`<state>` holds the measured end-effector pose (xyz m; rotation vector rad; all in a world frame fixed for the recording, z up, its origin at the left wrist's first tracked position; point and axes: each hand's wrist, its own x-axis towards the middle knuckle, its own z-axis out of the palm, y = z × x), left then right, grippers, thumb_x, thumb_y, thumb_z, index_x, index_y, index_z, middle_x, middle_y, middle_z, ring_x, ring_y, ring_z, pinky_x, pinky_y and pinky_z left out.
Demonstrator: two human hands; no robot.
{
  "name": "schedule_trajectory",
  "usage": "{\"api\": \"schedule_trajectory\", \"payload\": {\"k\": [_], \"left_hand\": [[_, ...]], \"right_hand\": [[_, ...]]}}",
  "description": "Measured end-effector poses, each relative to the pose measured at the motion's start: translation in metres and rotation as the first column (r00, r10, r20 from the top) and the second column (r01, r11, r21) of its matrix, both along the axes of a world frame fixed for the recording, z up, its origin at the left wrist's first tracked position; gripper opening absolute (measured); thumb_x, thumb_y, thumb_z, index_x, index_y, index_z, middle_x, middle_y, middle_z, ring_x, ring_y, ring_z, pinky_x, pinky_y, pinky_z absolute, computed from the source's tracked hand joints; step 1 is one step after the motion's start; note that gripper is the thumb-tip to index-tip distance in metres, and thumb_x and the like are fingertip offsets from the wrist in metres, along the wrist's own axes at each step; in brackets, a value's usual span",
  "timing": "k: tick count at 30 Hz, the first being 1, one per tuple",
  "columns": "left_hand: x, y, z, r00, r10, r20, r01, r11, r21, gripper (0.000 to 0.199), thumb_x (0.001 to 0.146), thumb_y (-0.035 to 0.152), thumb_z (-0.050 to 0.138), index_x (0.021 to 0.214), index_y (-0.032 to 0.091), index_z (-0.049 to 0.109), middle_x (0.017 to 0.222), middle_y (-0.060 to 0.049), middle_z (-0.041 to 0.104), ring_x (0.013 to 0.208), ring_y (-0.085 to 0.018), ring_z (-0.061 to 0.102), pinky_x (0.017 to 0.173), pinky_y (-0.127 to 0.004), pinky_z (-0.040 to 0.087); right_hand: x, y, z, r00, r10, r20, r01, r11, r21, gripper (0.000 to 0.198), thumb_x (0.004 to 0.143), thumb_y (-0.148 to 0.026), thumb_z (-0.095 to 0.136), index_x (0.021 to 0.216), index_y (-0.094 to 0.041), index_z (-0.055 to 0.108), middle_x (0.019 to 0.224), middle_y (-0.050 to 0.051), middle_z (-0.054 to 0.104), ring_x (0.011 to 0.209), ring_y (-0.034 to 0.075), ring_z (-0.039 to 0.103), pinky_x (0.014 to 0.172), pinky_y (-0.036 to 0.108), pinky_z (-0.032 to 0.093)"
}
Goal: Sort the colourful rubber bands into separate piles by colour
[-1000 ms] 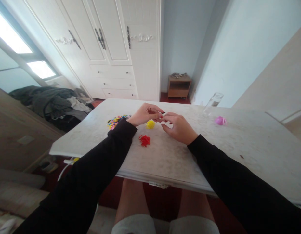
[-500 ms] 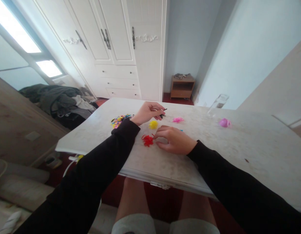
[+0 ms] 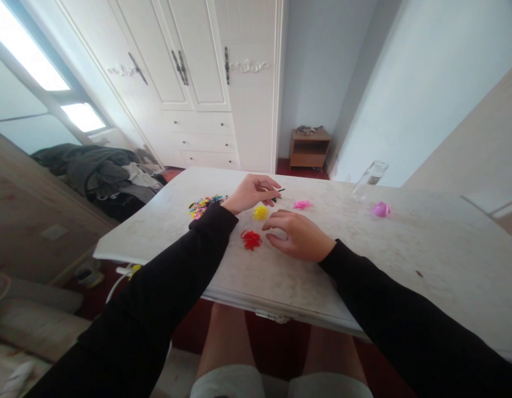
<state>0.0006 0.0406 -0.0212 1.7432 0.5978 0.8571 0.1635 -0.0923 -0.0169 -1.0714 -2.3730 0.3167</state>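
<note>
My left hand [image 3: 258,192] is over the far side of the table, its fingers closed in a pinch on a thin black elastic band [image 3: 282,190]. My right hand [image 3: 299,235] hovers with thumb and fingers apart, and nothing shows between them. Just left of its fingertips lies a small heap of red elastic bands [image 3: 251,240]. Yellow bands [image 3: 260,213] form another heap between the two hands, with pink bands [image 3: 302,204] farther right. By my left wrist a mixed-colour pile of bands [image 3: 204,207] is partly covered by the sleeve.
On the right of the white table [image 3: 405,260] are a clear glass bottle [image 3: 370,178] and a purple round object [image 3: 381,209]. A small dark speck [image 3: 419,273] lies nearer. Beyond the table stand a white wardrobe [image 3: 198,83] and a wooden nightstand [image 3: 309,148].
My right hand's fingertips have moved up and slightly away from the red heap, and the thumb and fingers have parted. My left hand stays nearly still, the black band tilting a little.
</note>
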Motion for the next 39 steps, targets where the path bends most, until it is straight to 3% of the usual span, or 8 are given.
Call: {"api": "schedule_trajectory", "payload": {"k": [4,9,16,20,23,30,35,39], "left_hand": [[0.0,-0.001,0.0,1.0,-0.027,-0.003,0.027,1.0,0.012,0.037,0.071,0.039,0.093,0.088,0.011,0.075,0.076,-0.008,0.078,0.06,-0.014,0.073,0.056,-0.021,0.056],[-0.001,-0.002,0.003,0.998,-0.05,-0.033,0.05,0.999,-0.003,0.034,0.073,0.037,0.091,0.088,0.011,0.076,0.081,-0.011,0.079,0.059,-0.014,0.072,0.057,-0.022,0.058],[0.0,-0.004,0.005,0.999,-0.019,-0.033,0.019,1.0,0.009,0.031,0.073,0.035,0.091,0.086,0.01,0.077,0.075,-0.009,0.077,0.057,-0.014,0.071,0.055,-0.022,0.057],[0.0,-0.003,0.005,0.999,-0.016,-0.038,0.016,1.0,0.016,0.032,0.074,0.035,0.09,0.088,0.01,0.077,0.079,-0.01,0.078,0.057,-0.013,0.07,0.055,-0.022,0.056],[-0.001,-0.002,0.004,0.999,-0.01,-0.036,0.011,1.0,0.019,0.033,0.075,0.037,0.09,0.088,0.01,0.077,0.078,-0.01,0.078,0.057,-0.013,0.07,0.055,-0.022,0.056],[0.0,-0.001,0.003,0.999,0.0,-0.038,0.0,1.0,0.007,0.031,0.079,0.035,0.087,0.095,0.011,0.073,0.084,-0.009,0.079,0.056,-0.011,0.069,0.054,-0.021,0.055],[0.002,0.001,0.002,0.995,0.096,-0.008,-0.096,0.994,-0.042,0.028,0.089,0.032,0.077,0.108,0.014,0.067,0.083,-0.004,0.076,0.05,-0.01,0.067,0.051,-0.021,0.054],[0.001,0.004,0.002,0.991,0.132,-0.009,-0.132,0.988,-0.076,0.024,0.092,0.031,0.072,0.108,0.016,0.063,0.077,0.0,0.073,0.049,-0.01,0.067,0.05,-0.019,0.052]], "right_hand": [[0.01,0.007,0.002,0.969,-0.195,-0.154,0.22,0.961,0.166,0.014,0.087,-0.014,0.063,0.096,-0.02,0.073,0.108,0.011,0.071,0.107,0.028,0.064,0.098,0.045,0.05],[0.02,0.016,-0.001,0.913,-0.34,-0.226,0.388,0.895,0.219,0.022,0.084,-0.016,0.064,0.103,-0.019,0.075,0.124,0.015,0.067,0.12,0.033,0.059,0.107,0.053,0.046],[0.022,0.022,-0.007,0.918,-0.34,-0.205,0.376,0.91,0.177,0.029,0.083,-0.015,0.062,0.109,-0.019,0.074,0.113,0.013,0.073,0.11,0.032,0.063,0.105,0.052,0.049],[0.023,0.023,-0.007,0.918,-0.334,-0.213,0.375,0.906,0.196,0.033,0.082,-0.016,0.063,0.113,-0.017,0.074,0.127,0.015,0.069,0.119,0.033,0.061,0.109,0.052,0.047],[0.022,0.023,-0.006,0.932,-0.294,-0.211,0.333,0.925,0.181,0.034,0.083,-0.015,0.062,0.115,-0.018,0.074,0.124,0.013,0.07,0.118,0.031,0.062,0.109,0.05,0.046],[0.023,0.027,-0.008,0.932,-0.298,-0.206,0.333,0.928,0.165,0.027,0.083,-0.016,0.062,0.107,-0.018,0.075,0.115,0.012,0.074,0.11,0.03,0.064,0.107,0.048,0.045],[0.036,0.047,-0.014,0.913,-0.399,-0.088,0.408,0.903,0.134,0.023,0.084,-0.021,0.061,0.101,-0.015,0.075,0.11,0.014,0.075,0.107,0.031,0.063,0.104,0.047,0.046],[0.039,0.059,-0.02,0.908,-0.408,0.093,0.404,0.913,0.055,0.035,0.088,-0.025,0.059,0.118,-0.014,0.073,0.128,0.015,0.072,0.12,0.032,0.061,0.107,0.048,0.045]]}}
